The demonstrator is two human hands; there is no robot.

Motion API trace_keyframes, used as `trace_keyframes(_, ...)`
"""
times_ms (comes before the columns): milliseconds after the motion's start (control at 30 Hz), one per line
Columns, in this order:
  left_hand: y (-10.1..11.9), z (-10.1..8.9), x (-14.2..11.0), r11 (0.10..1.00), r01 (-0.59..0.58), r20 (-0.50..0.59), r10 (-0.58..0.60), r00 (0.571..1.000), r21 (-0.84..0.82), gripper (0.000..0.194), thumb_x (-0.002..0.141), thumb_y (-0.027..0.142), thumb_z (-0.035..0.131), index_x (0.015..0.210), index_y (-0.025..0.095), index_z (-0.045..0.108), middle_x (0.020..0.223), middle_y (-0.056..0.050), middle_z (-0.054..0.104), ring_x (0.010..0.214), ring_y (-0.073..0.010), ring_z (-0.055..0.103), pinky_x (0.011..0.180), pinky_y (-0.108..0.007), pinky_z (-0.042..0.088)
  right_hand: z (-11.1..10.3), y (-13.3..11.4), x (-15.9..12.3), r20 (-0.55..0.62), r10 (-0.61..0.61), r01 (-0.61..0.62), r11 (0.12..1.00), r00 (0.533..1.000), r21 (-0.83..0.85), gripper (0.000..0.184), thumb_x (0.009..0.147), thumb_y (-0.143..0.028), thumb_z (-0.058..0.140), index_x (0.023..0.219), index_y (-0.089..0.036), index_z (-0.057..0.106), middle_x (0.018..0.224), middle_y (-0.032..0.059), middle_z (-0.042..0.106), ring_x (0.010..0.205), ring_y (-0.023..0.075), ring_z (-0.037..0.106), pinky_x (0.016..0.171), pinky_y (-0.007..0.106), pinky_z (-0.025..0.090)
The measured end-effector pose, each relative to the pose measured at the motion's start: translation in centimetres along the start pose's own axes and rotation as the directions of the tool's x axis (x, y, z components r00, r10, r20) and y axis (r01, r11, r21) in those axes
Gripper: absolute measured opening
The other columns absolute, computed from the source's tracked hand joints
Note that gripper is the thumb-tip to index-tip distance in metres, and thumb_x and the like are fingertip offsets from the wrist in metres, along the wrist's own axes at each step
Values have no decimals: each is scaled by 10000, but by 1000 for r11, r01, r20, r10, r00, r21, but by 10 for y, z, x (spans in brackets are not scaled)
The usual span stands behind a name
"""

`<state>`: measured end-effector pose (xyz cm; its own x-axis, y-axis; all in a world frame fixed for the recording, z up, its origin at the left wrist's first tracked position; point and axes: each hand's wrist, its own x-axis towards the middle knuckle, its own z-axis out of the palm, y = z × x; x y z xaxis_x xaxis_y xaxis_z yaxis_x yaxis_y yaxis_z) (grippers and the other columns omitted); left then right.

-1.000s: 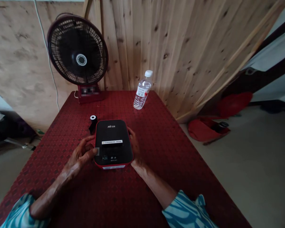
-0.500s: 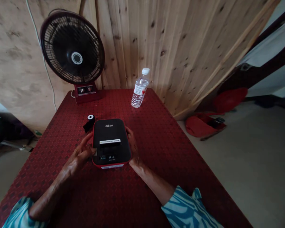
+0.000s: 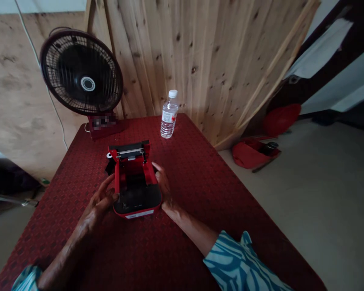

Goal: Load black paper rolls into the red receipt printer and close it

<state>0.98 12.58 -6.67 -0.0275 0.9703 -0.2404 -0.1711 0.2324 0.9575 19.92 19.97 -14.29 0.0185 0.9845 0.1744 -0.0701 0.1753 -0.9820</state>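
A red and black receipt printer [image 3: 138,199] sits on the table in front of me, its lid [image 3: 130,150] raised at the far end. Inside, the paper compartment shows red walls and a dark floor. My left hand [image 3: 101,201] grips the left side, with the thumb at the front left edge. Along the opposite side, my right hand [image 3: 166,190] is wrapped against the casing, its fingers partly hidden. Just beyond the printer's far left corner lies a small paper roll [image 3: 109,155] with a dark loose end, partly covered by the lid.
At the back left of the red-patterned table [image 3: 197,194] stands a fan [image 3: 87,84]. A water bottle [image 3: 169,115] stands upright at the back, near the wooden wall [image 3: 182,48]. A red container [image 3: 250,153] lies on the floor to the right.
The printer's lid has swung up and back, exposing the inside. Both hands stay at the printer's sides. The view has shifted slightly, so the fan and bottle appear further left.
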Motion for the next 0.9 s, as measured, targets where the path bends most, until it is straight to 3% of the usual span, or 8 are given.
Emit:
trace_keyframes(100,7,-4,-3,986,-57,-10,59,998,155,769,759,465,703,1436,213,441,762,-26,690,642,-194,631,613,-287,454,0,-4,0,-36,-64,66,997,997,48,512,912,-585,402,1259,-269,606,1327,52,606,1279,237,512,1126,419,360)
trace_keyframes(167,18,-8,-5,910,-137,-27,160,987,391,677,781,486,683,1376,207,522,648,11,625,548,-158,562,525,-251,393,0,-7,-1,-24,-82,84,994,996,71,502,914,-583,400,1249,-276,614,1312,45,617,1271,233,520,1123,416,365)
trace_keyframes(233,33,-7,-4,732,-239,6,306,952,638,511,805,495,659,1236,220,648,652,2,629,553,-156,562,505,-248,381,0,-9,-1,-14,-79,80,993,997,85,502,910,-588,406,1234,-271,623,1299,49,620,1261,231,527,1112,411,377)
trace_keyframes(333,55,5,10,404,-439,261,423,868,803,306,861,445,589,1026,240,745,872,-61,719,754,-214,661,638,-294,477,-1,-11,-2,-7,-91,91,992,996,92,508,904,-598,417,1228,-265,623,1291,57,613,1254,227,527,1109,408,379)
trace_keyframes(433,67,25,41,206,-598,536,288,793,774,285,890,332,509,979,218,754,1032,-106,736,954,-272,678,841,-379,500,-2,-14,-2,1,-120,119,989,993,90,508,909,-610,406,1236,-281,615,1295,58,607,1256,222,521,1115,412,372)
trace_keyframes(500,69,35,62,128,-601,582,162,797,789,279,877,282,493,934,209,756,982,-116,751,905,-284,689,827,-402,504,-3,-16,-2,21,-134,131,988,991,81,505,918,-608,394,1238,-284,613,1288,62,608,1251,217,521,1117,409,371)
trace_keyframes(633,71,45,84,-22,-563,562,-41,826,826,204,820,237,558,907,218,741,888,-103,752,774,-276,685,706,-363,502,-5,-19,-2,54,-160,157,986,986,61,514,943,-589,359,1278,-268,581,1306,82,582,1268,206,506,1133,403,353)
trace_keyframes(900,70,50,72,-110,-527,526,-39,849,843,192,805,179,557,961,208,664,946,-98,735,870,-293,695,746,-364,508,-4,-13,1,58,-203,201,979,977,43,491,966,-563,323,1276,-268,563,1297,90,574,1263,212,503,1123,430,369)
